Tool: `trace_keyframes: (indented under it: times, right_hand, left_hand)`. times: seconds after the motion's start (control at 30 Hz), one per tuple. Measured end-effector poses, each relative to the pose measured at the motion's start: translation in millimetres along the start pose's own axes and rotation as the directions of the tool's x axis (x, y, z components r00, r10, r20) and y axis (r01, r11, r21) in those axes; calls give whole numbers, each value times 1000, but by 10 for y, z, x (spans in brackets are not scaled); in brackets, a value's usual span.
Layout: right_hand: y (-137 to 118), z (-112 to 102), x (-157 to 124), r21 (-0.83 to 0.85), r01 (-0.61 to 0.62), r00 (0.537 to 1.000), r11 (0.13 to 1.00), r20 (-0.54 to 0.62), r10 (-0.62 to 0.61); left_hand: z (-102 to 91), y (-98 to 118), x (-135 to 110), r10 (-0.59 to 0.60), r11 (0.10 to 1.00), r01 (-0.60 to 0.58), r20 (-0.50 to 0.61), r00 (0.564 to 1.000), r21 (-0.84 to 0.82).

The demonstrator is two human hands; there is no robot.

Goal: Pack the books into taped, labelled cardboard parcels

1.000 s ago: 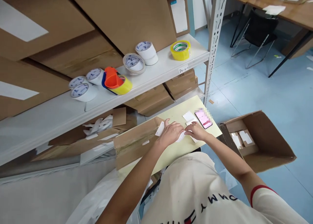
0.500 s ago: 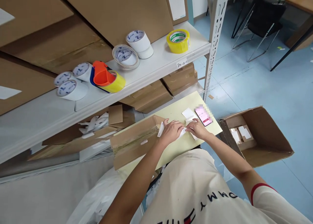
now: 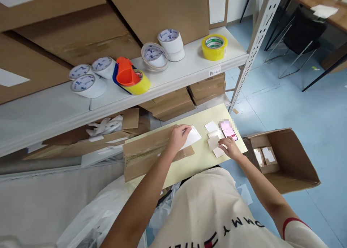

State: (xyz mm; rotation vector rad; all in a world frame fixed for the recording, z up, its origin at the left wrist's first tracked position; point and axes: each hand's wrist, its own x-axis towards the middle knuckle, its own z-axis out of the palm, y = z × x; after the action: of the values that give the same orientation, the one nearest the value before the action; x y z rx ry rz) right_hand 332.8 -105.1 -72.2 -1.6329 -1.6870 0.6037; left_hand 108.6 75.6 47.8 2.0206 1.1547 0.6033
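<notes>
White card [image 3: 193,136]: it is held at one edge and lies partly on the brown box [image 3: 146,156] and partly over the pale yellow table [image 3: 200,163].
Left hand [image 3: 179,134]: the fingers are curled shut on the card's near edge, so the card is gripped.
Right hand [image 3: 229,147]: it is laid on the small paper slips [image 3: 214,143], just beside the phone [image 3: 230,131]. The fingers are bent low, and it cannot be told if a slip is pinched.
Brown box: it is laid flat on the left part of the table, with shiny tape seen along it.
Shelf [image 3: 173,83]: rolls of tape and an orange tape holder [image 3: 126,74] are kept on it, above and behind the table.
Floor box [image 3: 295,168]: it is left open to the right of the table, with white slips seen inside.
What could go wrong: the card is held by one edge only, so it could be bent or let slip. The loose slips and the phone lie near the table's far corner, so they could be pushed off by a wide sweep of the right hand.
Changed since half a second ago: the two hands were pressed together over one white paper in the middle of the table. Now they are apart. The card has been carried left onto the box, and the right hand has been moved toward the phone.
</notes>
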Motion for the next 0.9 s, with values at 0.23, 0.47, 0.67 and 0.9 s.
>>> trace_keyframes:
  times: [0.23, 0.47, 0.67, 0.9]
  right_hand:
    - [-792, 162, 344, 653, -98, 957, 751, -145, 250]
    - [-1462, 359, 500, 833, -100, 824, 544, -237, 515]
    - [-1767, 521, 242, 243, -40, 759, 969, -623, 188]
    - [-2524, 884, 143, -273, 412, 837, 869, -265, -480]
  left_hand:
    - [26, 86, -287, -261, 902, 199, -119, 958, -383]
    - [-65, 109, -897, -292, 651, 256, 75, 953, -715]
    - [-123, -154, -1448, -346, 628, 188, -55, 936, -755]
    - [-555, -297, -1873, -258, 577, 50, -124, 958, -815]
